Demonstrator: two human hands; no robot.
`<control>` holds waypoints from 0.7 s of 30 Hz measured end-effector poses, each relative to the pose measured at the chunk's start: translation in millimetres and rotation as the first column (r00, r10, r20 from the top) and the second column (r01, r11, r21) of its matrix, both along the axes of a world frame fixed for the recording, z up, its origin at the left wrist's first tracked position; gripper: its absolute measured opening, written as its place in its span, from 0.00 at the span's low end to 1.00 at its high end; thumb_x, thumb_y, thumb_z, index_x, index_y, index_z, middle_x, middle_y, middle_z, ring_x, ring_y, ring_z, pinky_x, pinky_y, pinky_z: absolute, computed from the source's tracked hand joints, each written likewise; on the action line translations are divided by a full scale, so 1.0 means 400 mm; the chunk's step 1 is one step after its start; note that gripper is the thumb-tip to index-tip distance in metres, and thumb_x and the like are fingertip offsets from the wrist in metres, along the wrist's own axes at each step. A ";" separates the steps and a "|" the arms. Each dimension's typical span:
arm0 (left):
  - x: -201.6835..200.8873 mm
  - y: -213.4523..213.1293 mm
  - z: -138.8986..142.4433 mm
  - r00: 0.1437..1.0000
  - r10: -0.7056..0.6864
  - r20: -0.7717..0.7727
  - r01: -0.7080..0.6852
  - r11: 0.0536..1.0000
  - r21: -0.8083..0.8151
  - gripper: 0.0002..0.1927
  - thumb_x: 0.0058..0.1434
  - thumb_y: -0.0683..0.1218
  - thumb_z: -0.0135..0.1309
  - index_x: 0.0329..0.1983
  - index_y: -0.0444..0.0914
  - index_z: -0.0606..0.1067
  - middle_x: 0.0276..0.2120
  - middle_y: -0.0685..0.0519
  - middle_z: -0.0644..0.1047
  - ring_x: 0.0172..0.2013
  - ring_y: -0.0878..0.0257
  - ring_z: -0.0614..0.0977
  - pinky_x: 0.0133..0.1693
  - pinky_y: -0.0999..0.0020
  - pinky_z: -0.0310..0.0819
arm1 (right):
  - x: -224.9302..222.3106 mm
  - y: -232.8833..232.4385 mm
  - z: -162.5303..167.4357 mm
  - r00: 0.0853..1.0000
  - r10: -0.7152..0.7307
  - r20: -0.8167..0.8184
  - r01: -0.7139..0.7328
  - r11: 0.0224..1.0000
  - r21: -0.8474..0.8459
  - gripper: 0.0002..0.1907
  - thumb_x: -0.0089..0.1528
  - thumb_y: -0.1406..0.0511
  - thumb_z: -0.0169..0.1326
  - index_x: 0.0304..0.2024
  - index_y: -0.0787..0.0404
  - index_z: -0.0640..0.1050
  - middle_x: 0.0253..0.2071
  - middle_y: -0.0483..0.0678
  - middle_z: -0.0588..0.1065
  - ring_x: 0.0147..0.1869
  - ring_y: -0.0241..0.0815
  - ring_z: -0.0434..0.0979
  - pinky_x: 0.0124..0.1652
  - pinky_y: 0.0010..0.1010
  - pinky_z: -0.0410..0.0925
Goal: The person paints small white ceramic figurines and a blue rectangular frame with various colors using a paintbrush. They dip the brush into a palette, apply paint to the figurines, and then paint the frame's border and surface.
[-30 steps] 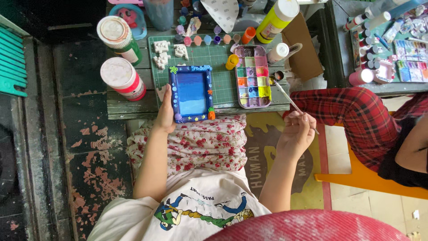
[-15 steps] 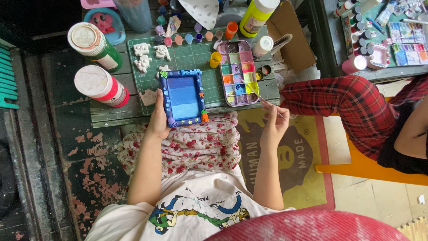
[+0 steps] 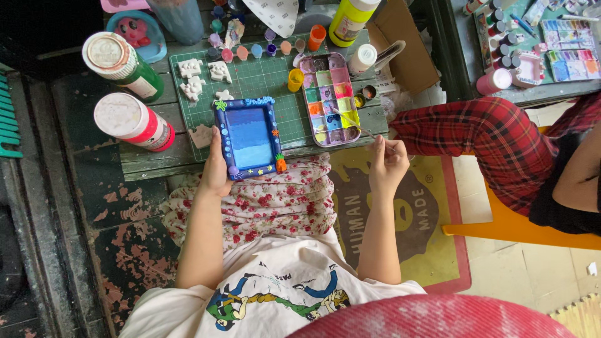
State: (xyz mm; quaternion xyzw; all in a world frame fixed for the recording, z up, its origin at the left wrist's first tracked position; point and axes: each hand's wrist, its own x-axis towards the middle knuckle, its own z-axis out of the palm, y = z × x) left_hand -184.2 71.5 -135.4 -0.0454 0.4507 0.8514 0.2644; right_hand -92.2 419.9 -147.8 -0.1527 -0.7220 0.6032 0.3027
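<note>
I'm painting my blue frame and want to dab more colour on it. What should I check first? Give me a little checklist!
1. Frame held steady: the left hand grips the blue frame by its left edge, resting at the table's edge. Ok.
2. Brush in hand: the right hand pinches the paintbrush. Ok.
3. Brush tip at the paint: it reaches over the paint palette. Ok.
4. Paint on the bristles: too small to see. Cannot tell.
5. Room around the frame: the red-and-white bottle and white clay pieces lie close by but do not touch it. Ok.
</note>
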 end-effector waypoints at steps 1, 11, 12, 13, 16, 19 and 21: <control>0.000 0.001 0.001 1.000 0.001 0.004 -0.001 1.000 -0.009 0.46 0.65 0.74 0.33 0.73 0.37 0.58 0.62 0.40 0.71 0.52 0.47 0.81 0.35 0.46 0.86 | -0.001 0.006 0.007 1.000 -0.005 0.013 0.004 1.000 0.014 0.09 0.73 0.66 0.54 0.39 0.65 0.72 0.34 0.46 0.79 0.37 0.27 0.74 0.38 0.19 0.65; 0.012 -0.014 -0.007 1.000 -0.002 -0.007 0.002 0.999 -0.033 0.46 0.64 0.75 0.33 0.73 0.37 0.57 0.62 0.40 0.70 0.52 0.46 0.81 0.34 0.46 0.86 | -0.002 0.009 0.045 1.000 0.000 0.010 -0.001 0.997 0.080 0.10 0.73 0.66 0.54 0.39 0.64 0.71 0.34 0.47 0.80 0.39 0.28 0.78 0.40 0.19 0.68; 0.013 -0.014 -0.010 1.000 0.003 -0.006 -0.003 0.999 -0.033 0.46 0.65 0.74 0.33 0.73 0.37 0.57 0.62 0.40 0.70 0.53 0.46 0.81 0.35 0.46 0.86 | -0.008 0.005 0.045 1.000 0.015 0.009 -0.016 0.997 0.080 0.10 0.73 0.66 0.54 0.39 0.64 0.71 0.34 0.47 0.79 0.39 0.28 0.77 0.40 0.19 0.68; 0.014 -0.014 -0.013 1.000 0.007 -0.006 -0.007 0.999 -0.034 0.46 0.65 0.74 0.33 0.73 0.37 0.57 0.62 0.40 0.70 0.53 0.47 0.81 0.35 0.47 0.86 | -0.012 0.002 0.045 1.000 0.030 0.007 -0.030 0.996 0.078 0.10 0.73 0.66 0.55 0.40 0.65 0.72 0.34 0.47 0.79 0.39 0.28 0.77 0.41 0.19 0.68; 0.012 -0.019 -0.022 1.000 0.027 -0.006 -0.027 0.999 -0.024 0.46 0.67 0.74 0.33 0.75 0.37 0.57 0.64 0.40 0.70 0.56 0.48 0.81 0.41 0.50 0.87 | -0.022 0.006 0.064 0.999 0.051 0.004 -0.051 0.994 0.101 0.07 0.73 0.68 0.53 0.42 0.65 0.72 0.37 0.47 0.80 0.42 0.28 0.78 0.42 0.19 0.68; 0.017 -0.028 -0.026 1.000 0.028 0.006 -0.027 0.999 -0.017 0.45 0.67 0.74 0.33 0.74 0.37 0.58 0.63 0.40 0.70 0.55 0.48 0.81 0.40 0.49 0.87 | -0.016 0.013 0.096 0.991 0.123 0.055 -0.126 0.990 0.070 0.03 0.73 0.71 0.53 0.45 0.66 0.73 0.40 0.46 0.79 0.36 0.26 0.67 0.36 0.18 0.61; 0.020 -0.031 -0.026 1.000 0.025 0.015 -0.025 1.000 -0.016 0.45 0.66 0.74 0.33 0.73 0.37 0.58 0.62 0.41 0.71 0.54 0.48 0.81 0.37 0.48 0.87 | -0.008 0.012 0.118 0.979 0.177 0.099 -0.190 0.972 0.138 0.02 0.72 0.73 0.51 0.48 0.66 0.73 0.43 0.46 0.78 0.39 0.27 0.70 0.39 0.18 0.64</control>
